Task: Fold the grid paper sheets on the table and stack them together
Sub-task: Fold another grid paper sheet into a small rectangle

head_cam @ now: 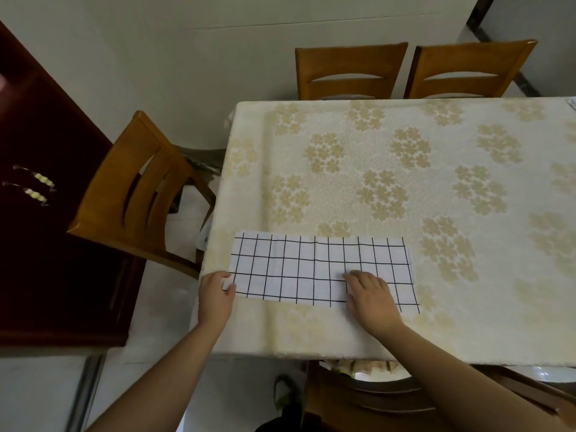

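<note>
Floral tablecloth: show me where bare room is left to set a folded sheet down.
The cream floral tablecloth lies bare from the far edge of the white black-gridded paper to the two wooden chairs, and right of the paper. The near left corner is crowded: the left hand pinches the paper's corner and the right hand presses it flat.

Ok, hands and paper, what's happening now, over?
Left hand pinches the grid paper at its left end. Right hand presses flat on it. Paper flat on table. Nothing in the way.
</note>
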